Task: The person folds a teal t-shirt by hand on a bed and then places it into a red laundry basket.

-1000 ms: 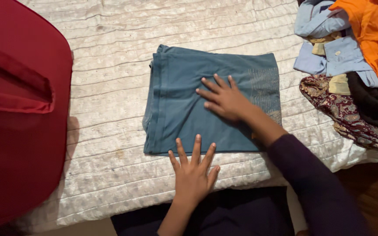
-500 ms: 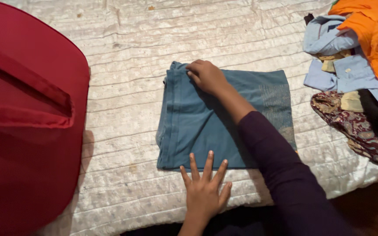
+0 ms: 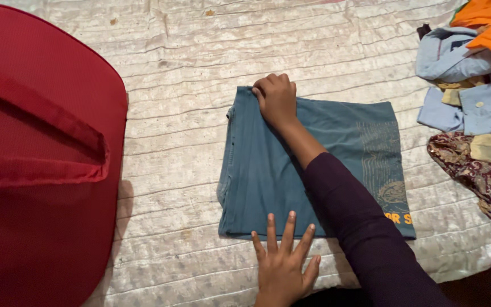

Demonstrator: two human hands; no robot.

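On quilt (image 3: 200, 68), hands grip teal shirt (image 3: 268, 170).

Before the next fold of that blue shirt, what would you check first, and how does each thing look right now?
1. Blue shirt lies flat on the white bedspread: ok.
2. Right hand grips the shirt's far corner: ok.
3. Left hand pins the near edge, fingers spread: ok.
4. Red bag lies apart from the shirt: ok.
5. Clothes pile clear of the shirt: ok.
6. Layers underneath lined up: cannot tell.
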